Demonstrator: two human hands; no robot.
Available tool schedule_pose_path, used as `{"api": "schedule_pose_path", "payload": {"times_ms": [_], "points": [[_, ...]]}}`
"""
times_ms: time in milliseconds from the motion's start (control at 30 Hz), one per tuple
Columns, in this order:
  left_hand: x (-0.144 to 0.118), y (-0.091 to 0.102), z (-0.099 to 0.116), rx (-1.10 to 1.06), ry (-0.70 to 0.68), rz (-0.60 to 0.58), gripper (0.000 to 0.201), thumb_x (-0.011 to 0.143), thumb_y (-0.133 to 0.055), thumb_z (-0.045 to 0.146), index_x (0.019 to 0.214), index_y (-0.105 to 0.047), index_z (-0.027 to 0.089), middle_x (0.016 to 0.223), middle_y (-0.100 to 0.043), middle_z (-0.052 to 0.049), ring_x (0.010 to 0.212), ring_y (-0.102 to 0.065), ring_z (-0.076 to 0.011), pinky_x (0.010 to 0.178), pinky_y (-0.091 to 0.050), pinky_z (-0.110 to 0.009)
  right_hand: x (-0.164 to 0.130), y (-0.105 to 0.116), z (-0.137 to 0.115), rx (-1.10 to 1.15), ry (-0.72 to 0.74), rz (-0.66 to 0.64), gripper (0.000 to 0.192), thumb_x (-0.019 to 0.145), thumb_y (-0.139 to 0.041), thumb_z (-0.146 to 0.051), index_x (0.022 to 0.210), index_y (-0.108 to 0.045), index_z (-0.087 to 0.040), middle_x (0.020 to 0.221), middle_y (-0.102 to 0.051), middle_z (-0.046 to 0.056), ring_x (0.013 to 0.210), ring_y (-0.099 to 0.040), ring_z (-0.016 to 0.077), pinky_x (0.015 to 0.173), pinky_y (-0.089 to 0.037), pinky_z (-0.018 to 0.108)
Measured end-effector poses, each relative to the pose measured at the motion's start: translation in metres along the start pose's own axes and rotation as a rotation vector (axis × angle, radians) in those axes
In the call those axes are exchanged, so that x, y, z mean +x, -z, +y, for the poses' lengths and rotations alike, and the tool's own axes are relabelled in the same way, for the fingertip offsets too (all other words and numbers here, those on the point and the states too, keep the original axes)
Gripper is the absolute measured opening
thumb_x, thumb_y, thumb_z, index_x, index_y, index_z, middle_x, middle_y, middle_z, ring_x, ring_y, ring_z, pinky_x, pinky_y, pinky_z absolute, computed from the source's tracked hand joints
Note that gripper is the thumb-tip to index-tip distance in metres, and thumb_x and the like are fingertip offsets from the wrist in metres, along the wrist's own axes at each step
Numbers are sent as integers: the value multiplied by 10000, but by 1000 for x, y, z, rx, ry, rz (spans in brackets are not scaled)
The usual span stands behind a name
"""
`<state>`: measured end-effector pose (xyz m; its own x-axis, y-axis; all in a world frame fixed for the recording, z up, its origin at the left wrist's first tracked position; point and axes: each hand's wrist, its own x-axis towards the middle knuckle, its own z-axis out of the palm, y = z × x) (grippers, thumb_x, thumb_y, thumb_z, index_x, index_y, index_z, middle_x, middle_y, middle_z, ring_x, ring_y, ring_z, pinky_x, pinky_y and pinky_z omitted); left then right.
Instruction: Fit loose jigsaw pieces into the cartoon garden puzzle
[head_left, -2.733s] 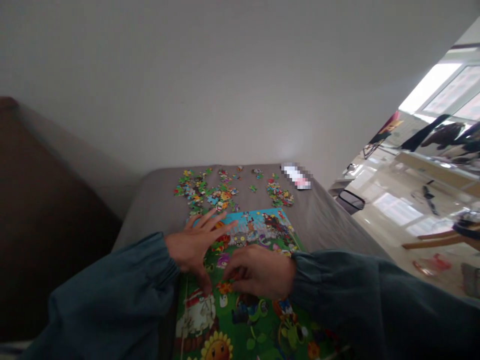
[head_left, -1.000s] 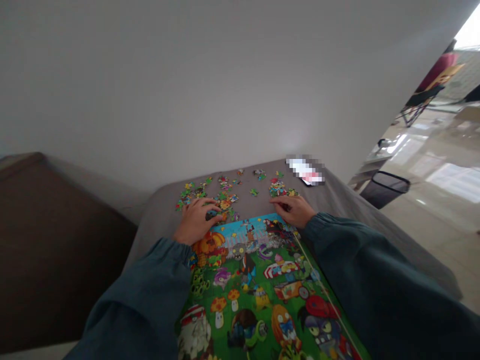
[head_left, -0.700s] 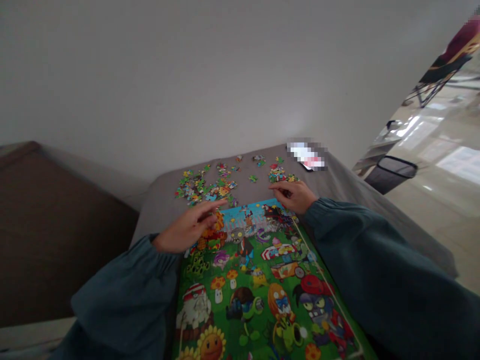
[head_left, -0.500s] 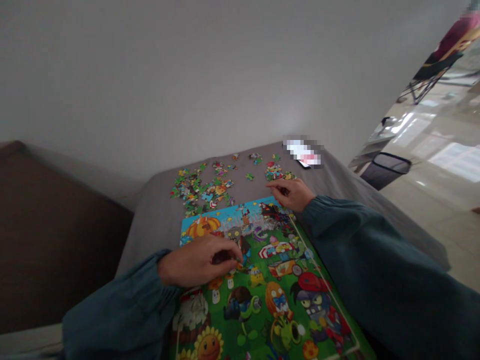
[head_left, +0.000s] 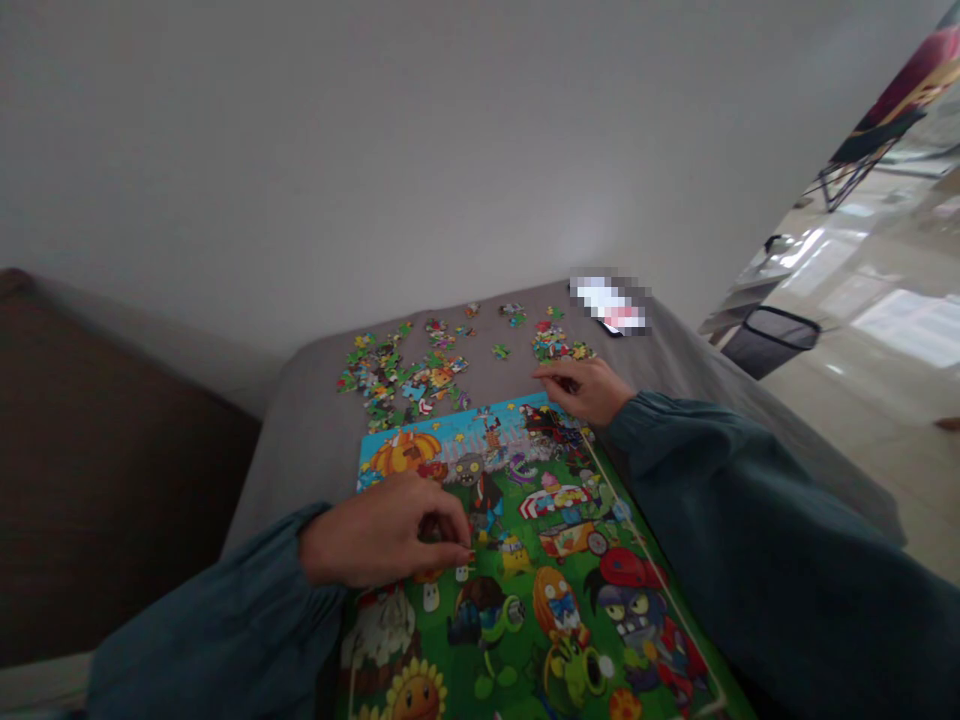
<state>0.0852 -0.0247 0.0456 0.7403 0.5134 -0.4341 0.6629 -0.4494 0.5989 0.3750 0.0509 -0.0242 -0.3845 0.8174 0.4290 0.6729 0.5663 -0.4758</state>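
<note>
now left hand (head_left: 382,535) lower on puzzle (head_left: 540,600)

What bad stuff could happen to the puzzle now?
The left hand pinches something small over the puzzle; a hard push might pop joined parts loose. The loose pieces lie scattered on soft grey bedding near the wall, so some could slip off the far edge. The right hand and its sleeve rest by the small pile, and a sweep of that sleeve might knock pieces away.
</note>
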Motion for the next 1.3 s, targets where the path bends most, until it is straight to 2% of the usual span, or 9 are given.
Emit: {"api": "schedule_pose_path", "payload": {"times_ms": [100, 200, 333, 433, 667, 933, 1167, 1300], "points": [[1, -1, -1, 36, 3, 27, 209, 840, -618, 423, 846, -702, 231, 845, -696, 6, 791, -624, -146, 688, -425, -236, -2, 6, -28, 63, 263, -217, 268, 880, -478, -229, 1042, -683, -170, 905, -684, 78, 841, -582, 166, 803, -449, 318], [3, -2, -4, 81, -30, 56, 205, 812, -653, 421, 806, -700, 221, 827, -666, 0, 784, -599, -149, 688, -420, -240, -10, 3, -64, 110, 505, -438, 281, 891, -501, -269, 1107, -662, -191, 997, -649, 78, 946, -529, 187, 876, -409, 355], [4, -4, -9, 127, -47, 83, 199, 787, -684, 413, 785, -690, 214, 819, -634, 1, 788, -576, -151, 688, -406, -242, -24, -8, -92, 44, 596, -566, 371, 877, -537, -395, 1202, -617, -234, 1072, -581, 86, 991, -464, 216, 871, -366, 372], [6, -6, -13, 136, -57, 93, 206, 783, -686, 424, 776, -682, 217, 814, -621, 2, 808, -569, -158, 691, -399, -246, -28, -13, -95, -38, 615, -573, 423, 868, -538, -460, 1250, -579, -283, 1098, -534, 86, 981, -436, 230, 844, -341, 380], [10, -6, -18, 161, -71, 142, 246, 736, -727, 450, 821, -652, 231, 832, -602, 15, 808, -538, -159, 693, -374, -251, -29, -11, -95, -137, 613, -549, 429, 897, -470, -519, 1253, -564, -299, 1142, -507, 89, 990, -413, 237, 830, -326, 382], [13, -5, -17, 173, -49, 164, 295, 719, -735, 464, 736, -596, 205, 772, -564, 27, 767, -517, -153, 639, -330, -252, -29, -11, -95, -152, 621, -536, 442, 909, -443, -530, 1278, -538, -305, 1170, -505, 88, 989, -417, 235, 828, -334, 380], [13, -9, -21, 163, -16, 177, 293, 725, -732, 457, 735, -586, 203, 757, -554, 28, 759, -503, -156, 624, -311, -254, -32, -14, -96, -180, 614, -514, 482, 909, -384, -584, 1293, -516, -323, 1176, -502, 78, 993, -412, 235, 827, -333, 376], [13, -11, -23, 167, -2, 177, 294, 717, -738, 453, 734, -583, 204, 758, -551, 31, 750, -501, -155, 617, -311, -256, -30, -13, -97, -175, 621, -516, 510, 918, -375, -574, 1329, -485, -293, 1148, -521, 85, 960, -424, 230, 819, -341, 380]]}}
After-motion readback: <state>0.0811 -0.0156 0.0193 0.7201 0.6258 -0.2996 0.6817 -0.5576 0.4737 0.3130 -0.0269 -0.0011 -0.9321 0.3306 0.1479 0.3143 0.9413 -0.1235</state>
